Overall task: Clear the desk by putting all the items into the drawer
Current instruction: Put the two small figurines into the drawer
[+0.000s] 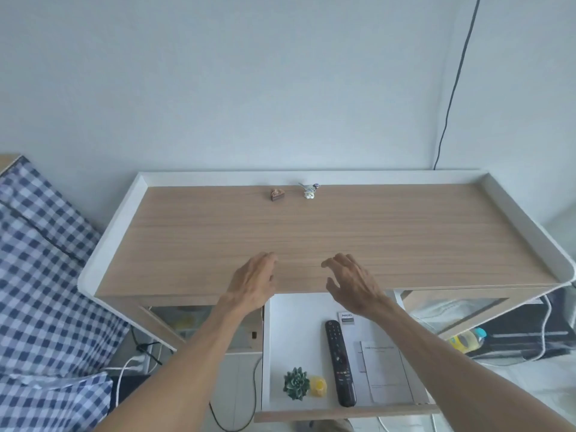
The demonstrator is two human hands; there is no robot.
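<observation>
Two small figurines stand at the far edge of the wooden desk (405, 232): a brown cake-slice figurine (276, 194) and, to its right, a white-and-blue bird figurine (310, 190). Below the desk's front edge the white drawer (296, 325) is pulled out. In it lie a black remote control (340, 363), a green succulent (296, 383) beside a yellow object (318, 386), white paper leaflets (388, 372) and a small Philips card (347, 317). My left hand (252, 283) and my right hand (352, 283) hover over the desk's front edge, fingers spread, holding nothing.
A raised white rim (112, 232) borders the desk on the left, back and right. A blue checked cloth (40, 275) lies to the left. A black cable (458, 76) runs down the wall. Cables and a yellow bottle (466, 339) sit under the desk.
</observation>
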